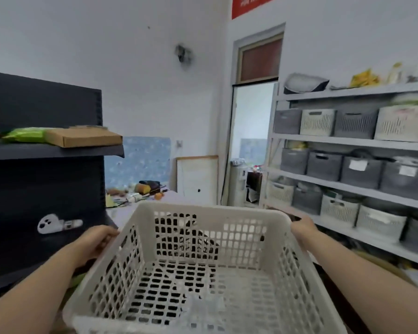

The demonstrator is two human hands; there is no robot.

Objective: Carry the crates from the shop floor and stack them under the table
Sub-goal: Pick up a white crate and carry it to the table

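Both hands, left (95,242) and right (303,229), grip the white crate (203,280); fingertips hidden behind its rim.

We see a white perforated plastic crate (203,268) with a smooth, matt lattice, a flat brown cardboard box (83,137) on a matt black shelf (53,150), and grey painted shelving (348,141) holding slatted plastic bins (317,122).

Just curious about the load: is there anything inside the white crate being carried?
No, the white crate is empty; its perforated bottom is bare between the left hand and right hand.
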